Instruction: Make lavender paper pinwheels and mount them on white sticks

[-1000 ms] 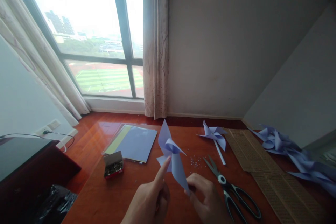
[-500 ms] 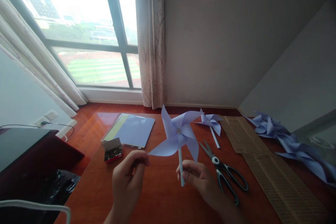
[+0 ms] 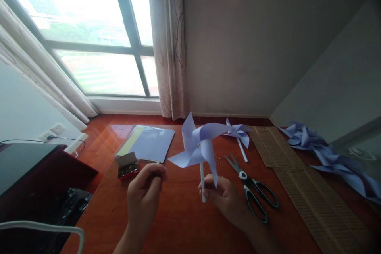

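A pale blue paper pinwheel (image 3: 199, 145) stands upright on a white stick above the red-brown table (image 3: 178, 222). My right hand (image 3: 224, 198) grips the lower end of that stick. My left hand (image 3: 145, 194) hovers just left of the blades with fingers loosely curled and nothing in it. A second blue pinwheel (image 3: 238, 133) lies flat on the table behind.
Black-handled scissors (image 3: 253, 190) lie right of my right hand. A small open box of pins (image 3: 127, 165) and a stack of coloured paper (image 3: 149, 145) sit at left. Brown corrugated strips (image 3: 300, 178) and several finished pinwheels (image 3: 327, 154) lie at right. A window and curtain stand behind.
The pinwheel turned from edge-on to facing me and now stands upright on its stick. My left hand let go of a blade tip. The view tilted down slightly.
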Action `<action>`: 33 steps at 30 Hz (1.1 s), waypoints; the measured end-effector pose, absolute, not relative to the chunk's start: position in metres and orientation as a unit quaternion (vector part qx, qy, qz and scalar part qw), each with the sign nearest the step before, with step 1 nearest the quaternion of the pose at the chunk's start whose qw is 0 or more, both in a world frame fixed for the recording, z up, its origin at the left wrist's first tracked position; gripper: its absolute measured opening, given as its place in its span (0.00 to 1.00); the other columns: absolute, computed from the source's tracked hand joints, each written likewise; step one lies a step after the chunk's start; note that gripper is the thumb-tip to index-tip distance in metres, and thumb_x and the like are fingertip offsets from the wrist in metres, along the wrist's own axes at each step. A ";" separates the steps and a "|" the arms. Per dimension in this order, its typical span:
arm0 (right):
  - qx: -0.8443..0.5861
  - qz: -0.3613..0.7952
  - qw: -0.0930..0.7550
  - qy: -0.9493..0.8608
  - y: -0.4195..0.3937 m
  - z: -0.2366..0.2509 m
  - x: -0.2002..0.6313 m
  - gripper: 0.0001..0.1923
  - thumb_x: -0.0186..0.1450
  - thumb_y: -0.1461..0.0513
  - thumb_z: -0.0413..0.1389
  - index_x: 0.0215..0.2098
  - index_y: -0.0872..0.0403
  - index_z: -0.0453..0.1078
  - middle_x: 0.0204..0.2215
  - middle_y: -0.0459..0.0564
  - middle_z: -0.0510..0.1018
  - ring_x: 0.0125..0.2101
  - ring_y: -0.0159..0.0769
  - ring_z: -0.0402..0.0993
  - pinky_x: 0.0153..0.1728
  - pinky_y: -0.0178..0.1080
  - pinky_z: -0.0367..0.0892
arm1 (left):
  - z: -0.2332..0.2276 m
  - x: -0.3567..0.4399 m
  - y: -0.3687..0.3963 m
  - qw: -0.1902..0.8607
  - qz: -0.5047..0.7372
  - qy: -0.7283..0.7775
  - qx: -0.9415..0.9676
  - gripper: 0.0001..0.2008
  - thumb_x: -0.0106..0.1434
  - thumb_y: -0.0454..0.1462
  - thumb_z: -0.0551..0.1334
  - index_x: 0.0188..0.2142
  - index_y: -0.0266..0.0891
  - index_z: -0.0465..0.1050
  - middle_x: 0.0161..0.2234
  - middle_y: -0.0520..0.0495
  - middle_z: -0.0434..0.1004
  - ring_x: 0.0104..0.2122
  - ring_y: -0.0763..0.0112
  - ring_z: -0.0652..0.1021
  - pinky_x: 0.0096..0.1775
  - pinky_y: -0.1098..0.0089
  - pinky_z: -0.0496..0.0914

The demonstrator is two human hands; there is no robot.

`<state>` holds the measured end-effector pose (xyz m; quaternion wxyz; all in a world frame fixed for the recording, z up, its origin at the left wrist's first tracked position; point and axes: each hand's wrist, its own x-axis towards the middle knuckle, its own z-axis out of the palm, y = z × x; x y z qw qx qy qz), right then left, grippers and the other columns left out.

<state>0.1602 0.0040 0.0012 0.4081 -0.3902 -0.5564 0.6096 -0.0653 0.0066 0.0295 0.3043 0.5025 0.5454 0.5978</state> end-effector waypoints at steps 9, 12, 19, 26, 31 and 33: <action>-0.391 0.511 0.417 -0.642 0.004 -0.001 0.154 0.15 0.67 0.51 0.60 0.31 0.55 0.74 0.28 0.46 0.73 0.31 0.34 0.69 0.35 0.36 0.63 | 0.030 -0.067 0.009 0.298 0.597 0.558 0.494 0.04 0.57 0.35 0.61 0.29 0.38 0.75 0.23 0.52 0.71 0.20 0.75 0.67 0.21 0.76 0.63; -0.389 0.487 0.417 -0.662 0.006 -0.005 0.153 0.13 0.67 0.53 0.60 0.31 0.54 0.74 0.28 0.46 0.73 0.31 0.34 0.70 0.35 0.36 0.63 | 0.032 -0.068 0.009 0.284 0.595 0.558 0.503 0.04 0.57 0.35 0.61 0.28 0.38 0.75 0.23 0.53 0.71 0.20 0.75 0.67 0.21 0.76 0.63; -0.371 0.458 0.420 -0.690 0.009 -0.020 0.152 0.15 0.67 0.50 0.58 0.31 0.54 0.72 0.27 0.45 0.72 0.30 0.34 0.69 0.34 0.35 0.62 | 0.033 -0.071 0.008 0.279 0.595 0.571 0.493 0.05 0.56 0.36 0.61 0.28 0.39 0.76 0.22 0.52 0.71 0.19 0.74 0.68 0.21 0.76 0.64; -0.378 0.447 0.420 -0.693 0.010 -0.024 0.152 0.15 0.68 0.52 0.58 0.30 0.53 0.72 0.26 0.45 0.73 0.29 0.34 0.70 0.34 0.35 0.62 | 0.036 -0.070 0.008 0.279 0.596 0.573 0.488 0.05 0.56 0.36 0.62 0.28 0.40 0.76 0.23 0.52 0.72 0.20 0.73 0.69 0.21 0.76 0.63; -0.383 0.442 0.414 -0.697 0.010 -0.023 0.152 0.15 0.68 0.52 0.57 0.31 0.53 0.73 0.27 0.47 0.74 0.30 0.35 0.70 0.34 0.36 0.63 | 0.033 -0.071 0.006 0.251 0.596 0.579 0.496 0.04 0.57 0.36 0.62 0.29 0.41 0.77 0.25 0.51 0.74 0.24 0.70 0.73 0.26 0.75 0.68; -0.388 0.446 0.408 -0.695 0.008 -0.022 0.153 0.15 0.68 0.51 0.56 0.33 0.53 0.74 0.28 0.47 0.74 0.31 0.36 0.71 0.35 0.36 0.63 | 0.031 -0.071 0.006 0.233 0.600 0.582 0.497 0.05 0.58 0.38 0.63 0.31 0.41 0.78 0.29 0.49 0.77 0.30 0.67 0.76 0.33 0.73 0.71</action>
